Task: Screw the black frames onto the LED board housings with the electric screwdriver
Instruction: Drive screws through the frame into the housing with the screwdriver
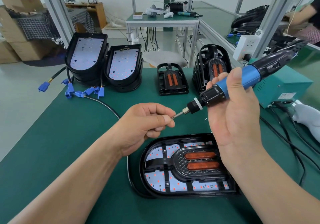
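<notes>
The right hand [237, 120] grips the electric screwdriver [242, 81], which tilts with its bit aimed down and left. The left hand [147, 125] pinches a small screw [171, 118] at the bit's tip. Just below both hands an LED board housing [136, 180] lies on the green worktop [69, 137] with a black frame [180, 163] seated inside it. More housings [86, 59] stand stacked at the rear left, and spare frames [172, 80] at the rear centre.

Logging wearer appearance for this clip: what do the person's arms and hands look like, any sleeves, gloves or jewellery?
Both are bare. The left hand and right hand wear no gloves and no rings that show. The left forearm and right forearm carry no sleeve, watch or band up to the frame's edge. Nails are cut short.
</notes>
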A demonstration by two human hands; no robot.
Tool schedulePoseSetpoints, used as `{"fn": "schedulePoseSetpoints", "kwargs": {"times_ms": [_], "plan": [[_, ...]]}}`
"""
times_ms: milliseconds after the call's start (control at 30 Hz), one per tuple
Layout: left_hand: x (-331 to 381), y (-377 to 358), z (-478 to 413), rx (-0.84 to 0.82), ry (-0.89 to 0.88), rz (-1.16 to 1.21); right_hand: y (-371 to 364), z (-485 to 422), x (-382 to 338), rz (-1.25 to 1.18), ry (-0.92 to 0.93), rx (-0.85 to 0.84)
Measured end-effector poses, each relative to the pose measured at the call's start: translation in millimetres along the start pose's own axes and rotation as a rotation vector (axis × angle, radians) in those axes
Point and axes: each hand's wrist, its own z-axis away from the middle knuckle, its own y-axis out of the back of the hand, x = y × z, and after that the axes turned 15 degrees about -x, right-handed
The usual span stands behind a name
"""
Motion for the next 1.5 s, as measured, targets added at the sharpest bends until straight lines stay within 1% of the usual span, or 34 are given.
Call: {"fn": "schedulePoseSetpoints", "kwargs": {"times_ms": [133,367,633,867,1167,1333,1500], "plan": [[0.0,-0.2,0.9,-0.011,-0.001,0.003,1.3,-1.0,-1.0,-0.023,-0.013,0.023],[3.2,-1.1,1.6,-0.037,0.016,0.022,6.1,-5.5,1.1,-0.089,-0.051,0.145],[5.1,0.7,1.4,0.007,0.066,0.036,9.0,-8.6,-4.0,-0.106,-0.047,0.141],[4.1,-0.4,2.8,-0.035,0.059,-0.074,8.7,-9.5,-7.5,-0.112,-0.037,0.134],[2.6,-3.8,1.8,0.027,0.033,-0.152,4.0,-2.8,-2.1,-0.092,-0.036,0.078],[1.2,-4.8,0.8,0.042,0.009,-0.150,2.3,-2.3,-3.1,-0.086,-0.020,0.053],[2.8,-1.3,1.8,0.012,0.021,-0.117,6.5,-5.7,-5.3,-0.100,-0.042,0.092]]}}
